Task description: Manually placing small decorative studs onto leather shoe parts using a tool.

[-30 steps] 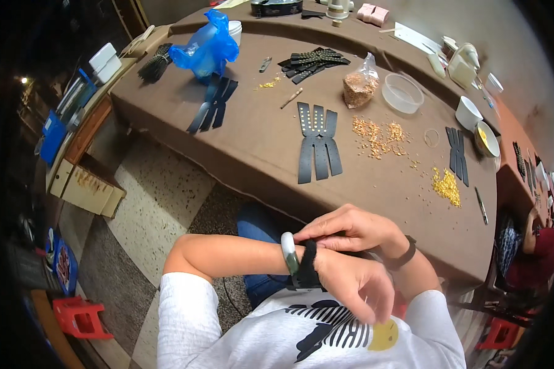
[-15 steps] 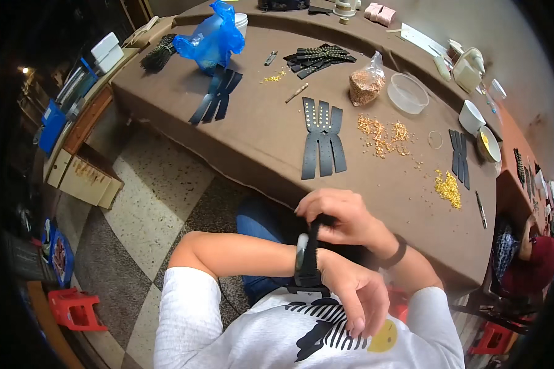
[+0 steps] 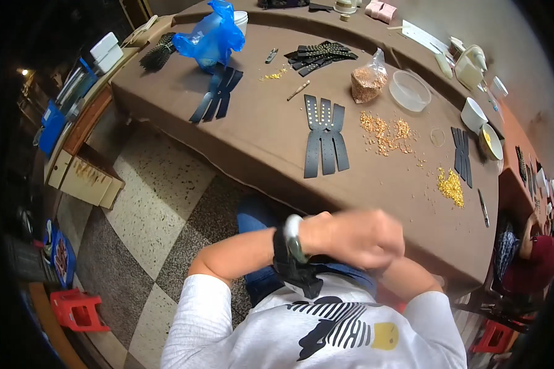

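My left hand (image 3: 366, 237) is raised above my lap, near the front edge of the table; it is blurred, with its fingers turned out of sight. On that wrist are a pale green-and-white bangle (image 3: 293, 237) and a black strap (image 3: 283, 252), whose loose part hangs below the arm. My right forearm (image 3: 406, 280) passes behind the left hand, which hides most of my right hand. Beyond them on the brown cloth lies a black slotted leather piece (image 3: 326, 144) with gold studs along its far strips. Copper-coloured studs (image 3: 385, 132) and gold studs (image 3: 451, 187) lie in loose heaps to its right.
Across the brown-covered table (image 3: 258, 141) stand a blue plastic bag (image 3: 212, 37), a bag of copper studs (image 3: 369, 80), a clear round tub (image 3: 410, 91) and white bowls (image 3: 473, 115). Studded black pieces (image 3: 320, 56) are piled at the back. A red stool (image 3: 78, 310) stands on the floor at left.
My left hand has swung up and forward from near my shirt and now covers my right hand. The black strap, earlier by my right fingers, now hangs lower at the left wrist.
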`<state>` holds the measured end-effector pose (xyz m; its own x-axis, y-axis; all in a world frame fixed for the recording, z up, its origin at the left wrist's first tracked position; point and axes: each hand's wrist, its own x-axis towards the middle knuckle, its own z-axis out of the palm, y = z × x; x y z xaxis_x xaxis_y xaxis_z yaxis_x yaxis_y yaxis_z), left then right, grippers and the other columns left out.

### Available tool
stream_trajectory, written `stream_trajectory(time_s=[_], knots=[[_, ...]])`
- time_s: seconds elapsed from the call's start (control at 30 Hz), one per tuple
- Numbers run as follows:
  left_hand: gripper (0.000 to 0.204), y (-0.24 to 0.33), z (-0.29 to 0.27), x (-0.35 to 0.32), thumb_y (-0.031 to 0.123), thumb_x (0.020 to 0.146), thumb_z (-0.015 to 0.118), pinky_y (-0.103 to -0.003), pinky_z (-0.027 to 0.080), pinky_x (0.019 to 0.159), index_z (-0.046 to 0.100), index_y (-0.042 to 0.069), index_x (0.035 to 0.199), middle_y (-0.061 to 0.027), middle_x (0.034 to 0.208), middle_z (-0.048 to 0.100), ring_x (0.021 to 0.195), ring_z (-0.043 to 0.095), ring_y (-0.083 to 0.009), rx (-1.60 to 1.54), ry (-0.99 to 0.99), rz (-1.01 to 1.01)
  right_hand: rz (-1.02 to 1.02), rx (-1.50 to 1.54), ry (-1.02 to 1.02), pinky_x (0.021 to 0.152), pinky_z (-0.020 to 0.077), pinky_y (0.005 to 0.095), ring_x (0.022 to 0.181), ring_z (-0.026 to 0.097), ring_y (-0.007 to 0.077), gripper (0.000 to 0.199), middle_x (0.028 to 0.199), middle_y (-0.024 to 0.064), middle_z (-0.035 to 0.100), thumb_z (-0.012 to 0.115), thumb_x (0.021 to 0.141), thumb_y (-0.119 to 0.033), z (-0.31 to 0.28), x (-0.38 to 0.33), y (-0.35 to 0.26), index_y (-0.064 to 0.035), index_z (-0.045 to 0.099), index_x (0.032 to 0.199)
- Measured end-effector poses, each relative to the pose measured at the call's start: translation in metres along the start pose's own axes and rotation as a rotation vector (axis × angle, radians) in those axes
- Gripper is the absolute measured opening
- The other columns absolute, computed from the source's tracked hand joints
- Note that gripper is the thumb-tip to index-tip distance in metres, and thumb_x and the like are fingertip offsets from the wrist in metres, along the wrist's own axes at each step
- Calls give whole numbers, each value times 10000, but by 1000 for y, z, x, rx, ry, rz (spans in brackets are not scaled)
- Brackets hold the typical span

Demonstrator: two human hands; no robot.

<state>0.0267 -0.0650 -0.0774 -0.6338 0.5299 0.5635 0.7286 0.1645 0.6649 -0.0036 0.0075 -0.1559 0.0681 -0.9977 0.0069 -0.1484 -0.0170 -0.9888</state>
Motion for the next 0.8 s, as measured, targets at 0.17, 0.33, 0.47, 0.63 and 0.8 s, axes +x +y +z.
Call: stream_trajectory(time_s=[0.17, 0.33, 0.47, 0.63, 0.8], knots=[[100, -18, -78, 10, 22, 769, 708, -280, 536, 652, 709, 22, 869, -88, 830, 705, 733, 677, -180, 232, 516, -145, 168, 115, 300, 606, 525, 235, 651, 629, 95, 137, 746, 37, 659, 736, 834, -95, 10, -3, -10, 5, 645, 856], [92, -19, -98, 13, 23, 797, 693, -242, 528, 591, 717, 6, 884, -76, 752, 709, 644, 677, -129, 419, 667, -150, 177, 439, 255, 803, 552, 320, 1044, 603, 176, 558, 1165, 100, 598, 773, 799, -103, -5, 0, -22, 33, 493, 1262], [98, -19, -94, 19, 44, 834, 688, -219, 524, 580, 716, -3, 915, -64, 748, 710, 634, 663, -85, 385, 771, -224, 50, 466, 292, 1009, 440, 387, 1320, 365, 247, 982, 1431, 154, 327, 849, 718, -202, 4, 10, -21, -8, 223, 1450], [111, -27, -91, 23, 62, 867, 679, -217, 529, 580, 705, -4, 951, -40, 740, 696, 649, 655, -79, 109, 878, -253, -50, 584, 494, 911, 473, 299, 1069, 549, 143, 694, 1231, 87, 520, 811, 753, -129, -4, 15, -14, 33, 429, 1310], [124, -48, -104, 13, 64, 810, 710, -243, 515, 516, 717, 76, 934, -53, 682, 683, 546, 645, -127, 950, 846, -98, -17, 537, 458, 788, 489, 223, 825, 598, 59, 356, 935, 7, 660, 775, 811, -149, -2, 4, -32, 27, 618, 1076]])
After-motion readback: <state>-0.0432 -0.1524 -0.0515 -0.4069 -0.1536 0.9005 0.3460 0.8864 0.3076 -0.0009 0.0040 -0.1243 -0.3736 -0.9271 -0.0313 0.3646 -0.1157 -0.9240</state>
